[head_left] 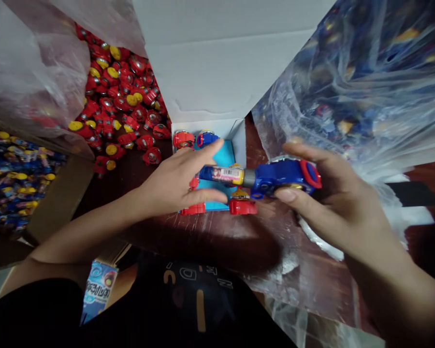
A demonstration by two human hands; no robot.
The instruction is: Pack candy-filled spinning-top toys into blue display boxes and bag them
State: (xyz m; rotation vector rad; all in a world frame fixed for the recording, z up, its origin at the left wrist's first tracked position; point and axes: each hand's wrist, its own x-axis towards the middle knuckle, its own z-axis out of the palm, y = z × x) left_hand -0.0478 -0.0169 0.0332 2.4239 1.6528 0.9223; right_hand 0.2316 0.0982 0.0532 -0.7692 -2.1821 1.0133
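In my right hand is a blue toy with a red ring at its end, pinched between thumb and fingers. A grey neck joins the toy to a small labelled tube with a yellow collar and a barcode, pointing left. My left hand is beside the tube's far end, thumb and forefinger spread apart around it. Below both is an open white box with a light-blue insert, holding a blue toy and several red toys. My left hand hides part of the box.
Loose red toys with yellow parts are heaped at the left, by a plastic bag. A cardboard carton holds many small tubes. Clear bags of blue toys lie right. A printed box is near my lap.
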